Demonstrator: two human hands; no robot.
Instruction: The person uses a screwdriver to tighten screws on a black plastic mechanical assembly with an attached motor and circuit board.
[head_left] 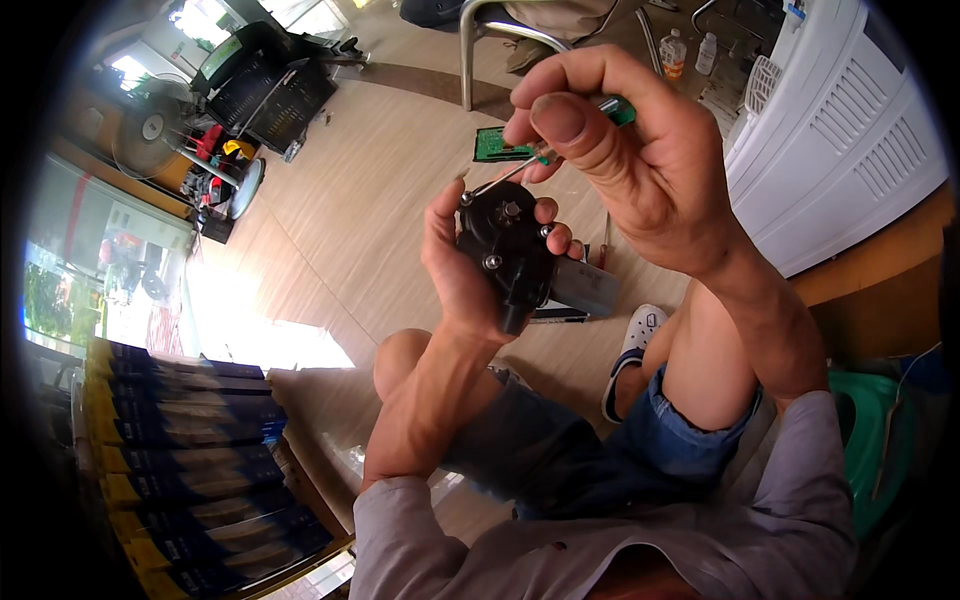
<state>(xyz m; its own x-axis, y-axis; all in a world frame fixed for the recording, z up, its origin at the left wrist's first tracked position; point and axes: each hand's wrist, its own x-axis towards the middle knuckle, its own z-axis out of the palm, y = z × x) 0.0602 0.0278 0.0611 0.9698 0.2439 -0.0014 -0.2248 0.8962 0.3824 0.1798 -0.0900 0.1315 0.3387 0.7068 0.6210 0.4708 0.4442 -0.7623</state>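
Observation:
My left hand [457, 270] is wrapped round a round black motor-like housing [508, 262] with a toothed metal shaft end and several shiny screws on its face. A short spout-like part of it points toward me. My right hand [640, 150] grips a screwdriver [512, 172] by its green handle. The blade slants down to the left, its tip at the screw on the housing's upper left edge; whether it sits in the screw head I cannot tell. Beyond the housing, a green circuit board [490, 146] shows partly behind my right fingers.
A grey metal piece [585, 287] lies on the floor below my hands. Stacked blue and yellow boxes [200, 460] stand at the left, a fan [150, 125] and black crate [270, 100] farther off. A white appliance [850, 130] and green stool [875, 440] are on the right.

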